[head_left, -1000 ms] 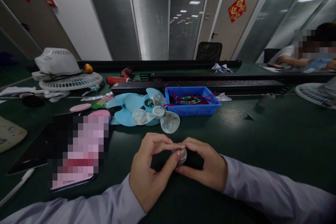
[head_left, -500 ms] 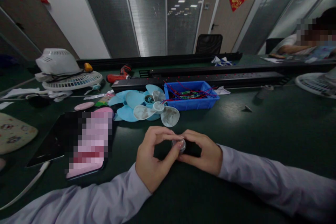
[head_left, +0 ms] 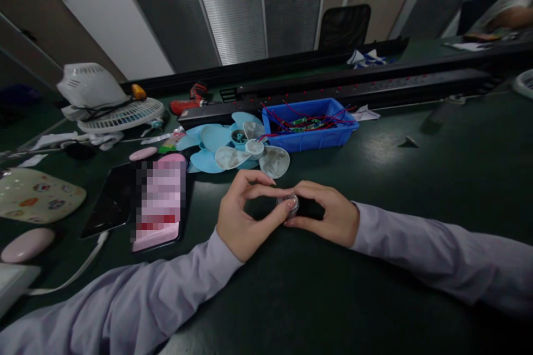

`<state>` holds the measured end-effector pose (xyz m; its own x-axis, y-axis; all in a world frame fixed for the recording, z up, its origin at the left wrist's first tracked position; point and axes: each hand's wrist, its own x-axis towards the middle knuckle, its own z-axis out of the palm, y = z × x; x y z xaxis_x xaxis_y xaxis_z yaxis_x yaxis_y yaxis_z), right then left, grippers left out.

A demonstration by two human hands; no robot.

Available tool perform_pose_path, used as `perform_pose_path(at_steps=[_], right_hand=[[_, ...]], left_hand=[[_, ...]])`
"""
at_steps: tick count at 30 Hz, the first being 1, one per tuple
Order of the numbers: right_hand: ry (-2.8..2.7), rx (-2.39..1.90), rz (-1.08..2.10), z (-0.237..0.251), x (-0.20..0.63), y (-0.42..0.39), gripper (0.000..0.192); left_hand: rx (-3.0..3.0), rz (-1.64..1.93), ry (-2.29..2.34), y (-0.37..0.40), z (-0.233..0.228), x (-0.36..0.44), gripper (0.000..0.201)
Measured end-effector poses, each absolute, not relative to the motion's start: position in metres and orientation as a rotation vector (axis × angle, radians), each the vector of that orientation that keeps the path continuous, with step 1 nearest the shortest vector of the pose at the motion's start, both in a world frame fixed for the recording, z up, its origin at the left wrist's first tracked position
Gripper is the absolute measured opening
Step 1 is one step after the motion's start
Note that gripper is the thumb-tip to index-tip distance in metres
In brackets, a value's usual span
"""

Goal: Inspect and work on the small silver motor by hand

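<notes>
Between the fingers of both hands is a small round silvery part (head_left: 293, 206), mostly covered, so its exact kind does not show. My left hand (head_left: 245, 216) pinches it from the left, thumb on its near side and forefinger over the top. From the right, my right hand (head_left: 328, 212) grips it between thumb and fingers. Just beyond the hands lie several fan blades (head_left: 216, 141), light blue, with a greyish fan blade (head_left: 272, 162) on top. Behind them stands a blue bin (head_left: 312, 140) holding green circuit boards with red and blue wires.
At left are a white desk fan (head_left: 95, 89), a tablet (head_left: 110, 199), a phone (head_left: 160, 205), a pink mouse-shaped object (head_left: 28, 245) and a white cable (head_left: 79, 272). A red power tool (head_left: 187, 104) and long black rails (head_left: 400, 86) lie behind. A person's arm (head_left: 514, 16) shows far right.
The camera has tipped downward, so the table things sit higher in view and more shows at lower left. Both hands keep their hold on the small round part.
</notes>
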<state>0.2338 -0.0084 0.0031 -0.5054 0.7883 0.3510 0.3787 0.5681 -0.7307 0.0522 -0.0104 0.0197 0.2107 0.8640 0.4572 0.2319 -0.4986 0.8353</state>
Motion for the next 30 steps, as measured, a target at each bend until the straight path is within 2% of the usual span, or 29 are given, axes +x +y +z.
perform_pose_path(at_steps=[8, 10, 14, 17, 26, 30], right_hand=[[-2.098, -0.991, 0.799, 0.005, 0.234, -0.010, 0.033], [-2.093, -1.008, 0.801, 0.005, 0.234, -0.011, 0.036], [-2.091, -1.017, 0.789, 0.004, 0.233, -0.011, 0.037], [-2.096, -1.025, 0.788, 0.004, 0.233, -0.011, 0.038], [-2.089, -1.012, 0.790, 0.003, 0.233, -0.011, 0.034], [-2.099, -0.995, 0.786, 0.003, 0.232, -0.010, 0.033]], left_hand=[[1.791, 1.638, 1.002, -0.013, 0.023, 0.032, 0.036], [1.856, 1.520, 1.129, -0.014, 0.017, 0.014, 0.036], [1.951, 1.038, 1.279, -0.013, 0.002, -0.012, 0.030], [2.062, 0.913, 1.269, -0.011, -0.002, -0.015, 0.030], [2.158, 0.926, 1.283, -0.007, 0.005, -0.008, 0.041], [2.077, 1.222, 1.215, -0.010, 0.006, 0.009, 0.034]])
